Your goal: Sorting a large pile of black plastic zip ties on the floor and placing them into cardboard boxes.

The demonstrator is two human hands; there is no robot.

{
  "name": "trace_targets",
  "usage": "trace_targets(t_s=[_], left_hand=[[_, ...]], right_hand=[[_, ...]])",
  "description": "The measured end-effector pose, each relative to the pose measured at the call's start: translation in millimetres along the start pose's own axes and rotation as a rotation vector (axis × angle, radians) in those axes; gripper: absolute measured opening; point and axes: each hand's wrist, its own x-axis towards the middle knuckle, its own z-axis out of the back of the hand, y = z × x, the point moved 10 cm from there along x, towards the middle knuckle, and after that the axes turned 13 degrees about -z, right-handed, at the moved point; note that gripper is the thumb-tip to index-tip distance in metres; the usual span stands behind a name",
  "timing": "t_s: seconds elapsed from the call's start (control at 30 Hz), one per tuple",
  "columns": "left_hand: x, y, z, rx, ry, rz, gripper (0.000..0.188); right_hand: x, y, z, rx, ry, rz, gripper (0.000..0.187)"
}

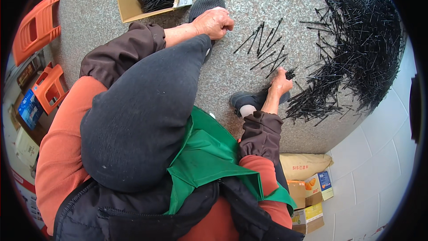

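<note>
My left hand (215,24) is closed, its fingers curled, above the toe of a dark shoe (207,2). Whatever those fingers hold, if anything, is hidden. Over the other shoe, my right hand (280,84) grips a bundle of thin black sticks (290,74), whose dark ends stick out past the fingers. Between both hands, several loose black sticks (260,40) lie spread on the speckled floor. To the right of my right hand rises a large tangled heap of similar sticks (363,44).
A cardboard box (126,11) of black sticks stands beyond my left forearm. Orange plastic stools (36,29) are at the far left. A tan sack (305,164) and small cartons (312,214) sit by the white wall (374,174) at lower right. My bent knee (147,111) fills the middle.
</note>
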Motion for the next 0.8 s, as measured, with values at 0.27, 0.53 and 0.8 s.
trace_targets(t_s=[0.27, 0.53, 0.8], left_hand=[[-3, 4, 0, 0.009, -0.02, 0.009, 0.01], [-1, 1, 2, -0.002, -0.02, 0.008, 0.01], [-2, 2, 0, -0.032, -0.012, 0.021, 0.01]], right_hand=[[-46, 57, -34, -0.619, -0.203, 0.406, 0.06], [-30, 48, -44, -0.424, -0.064, 0.418, 0.032], [-38, 105, -95, -0.503, -0.046, 0.487, 0.036]])
